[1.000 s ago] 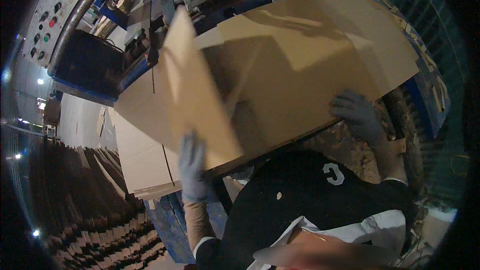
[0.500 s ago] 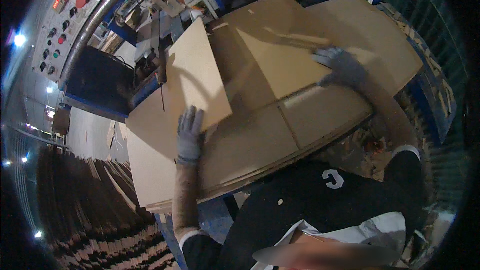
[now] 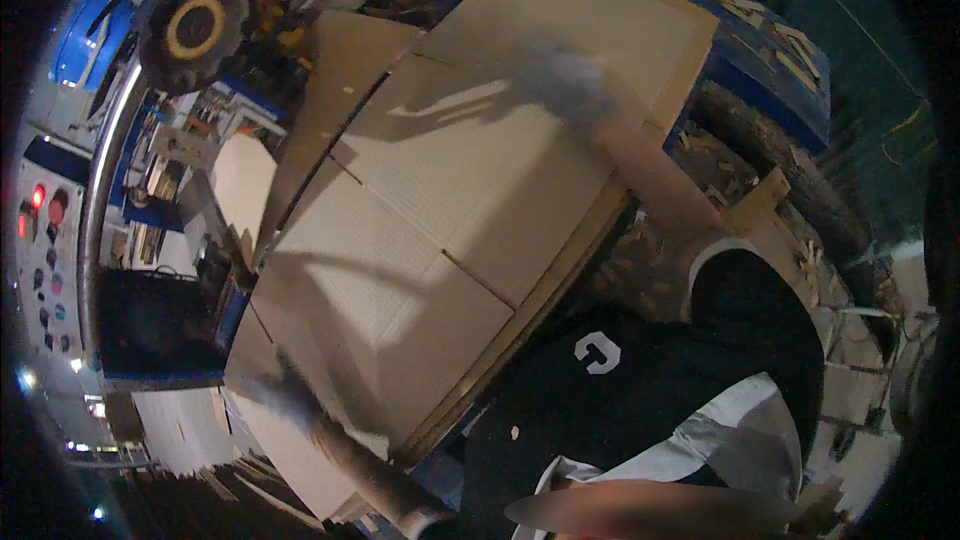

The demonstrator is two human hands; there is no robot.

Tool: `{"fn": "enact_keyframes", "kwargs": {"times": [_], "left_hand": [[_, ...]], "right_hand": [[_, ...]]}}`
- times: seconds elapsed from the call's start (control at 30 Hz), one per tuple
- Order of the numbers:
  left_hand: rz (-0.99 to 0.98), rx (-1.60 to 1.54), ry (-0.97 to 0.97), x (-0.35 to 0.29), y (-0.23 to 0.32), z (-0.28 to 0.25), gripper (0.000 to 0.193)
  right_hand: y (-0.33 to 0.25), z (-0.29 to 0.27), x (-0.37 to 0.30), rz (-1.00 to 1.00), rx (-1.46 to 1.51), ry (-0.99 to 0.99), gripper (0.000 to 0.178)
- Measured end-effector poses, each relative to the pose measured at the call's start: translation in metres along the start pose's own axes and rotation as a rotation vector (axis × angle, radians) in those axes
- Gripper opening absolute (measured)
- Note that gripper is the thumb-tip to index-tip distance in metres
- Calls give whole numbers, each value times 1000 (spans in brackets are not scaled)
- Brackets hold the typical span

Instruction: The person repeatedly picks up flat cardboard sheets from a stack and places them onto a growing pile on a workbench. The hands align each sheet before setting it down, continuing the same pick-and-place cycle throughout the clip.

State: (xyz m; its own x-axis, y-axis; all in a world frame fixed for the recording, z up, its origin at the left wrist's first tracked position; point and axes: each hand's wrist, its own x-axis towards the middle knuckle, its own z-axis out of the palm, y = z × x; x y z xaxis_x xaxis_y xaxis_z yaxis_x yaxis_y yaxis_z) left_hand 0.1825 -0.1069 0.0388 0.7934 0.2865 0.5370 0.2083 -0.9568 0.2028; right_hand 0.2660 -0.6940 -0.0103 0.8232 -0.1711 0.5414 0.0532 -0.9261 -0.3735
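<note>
A large tan cardboard blank (image 3: 470, 165) with slots and fold lines lies slanted across the stack in front of me. Over its far right part is my right hand (image 3: 570, 85), in a grey glove and smeared by motion; its fingers cannot be made out. My left hand (image 3: 285, 390), gloved and blurred too, is at the near left edge of the cardboard. Whether either hand grips the blank is unclear. Beyond the blank, a brown cardboard panel (image 3: 345, 80) and a pale cardboard flap (image 3: 245, 185) lie against the machine.
At the left stand a control panel (image 3: 50, 260) with lit red lights, a curved metal rail (image 3: 112, 155) and a dark handwheel (image 3: 195, 28). Cardboard offcuts (image 3: 740, 5) litter a blue ledge at the far right. More stacked cardboard (image 3: 235, 490) shows at the lower left.
The view has turned to the right. The slotted blank now lies across the stack where separate panels showed. My left hand has come away from the pale flap; my right hand has moved over the blank.
</note>
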Motion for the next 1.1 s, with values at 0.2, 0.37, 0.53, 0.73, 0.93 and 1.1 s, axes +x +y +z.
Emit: {"fn": "enact_keyframes", "kwargs": {"times": [0.2, 0.37, 0.53, 0.73, 0.93, 1.1], "left_hand": [[-816, 356, 113, -113, -144, -38, 64], [-1010, 157, 187, -135, -170, -58, 70], [-612, -212, 497, -137, -156, -102, 75], [-893, -1395, 424, -108, -185, -120, 53], [-443, -1173, 248, -134, -99, -113, 43], [-210, -663, -207, -168, 18, -90, 53]], "right_hand": [[95, -33, -57, 689, 683, 665, 58], [135, -33, -48, 372, 191, 621, 44], [139, -79, -35, 728, 1611, 804, 33], [80, -127, 18, 554, 1253, 460, 32], [-37, -184, -76, 314, 544, 434, 34], [-81, -139, -138, -513, 456, -212, 33]]}}
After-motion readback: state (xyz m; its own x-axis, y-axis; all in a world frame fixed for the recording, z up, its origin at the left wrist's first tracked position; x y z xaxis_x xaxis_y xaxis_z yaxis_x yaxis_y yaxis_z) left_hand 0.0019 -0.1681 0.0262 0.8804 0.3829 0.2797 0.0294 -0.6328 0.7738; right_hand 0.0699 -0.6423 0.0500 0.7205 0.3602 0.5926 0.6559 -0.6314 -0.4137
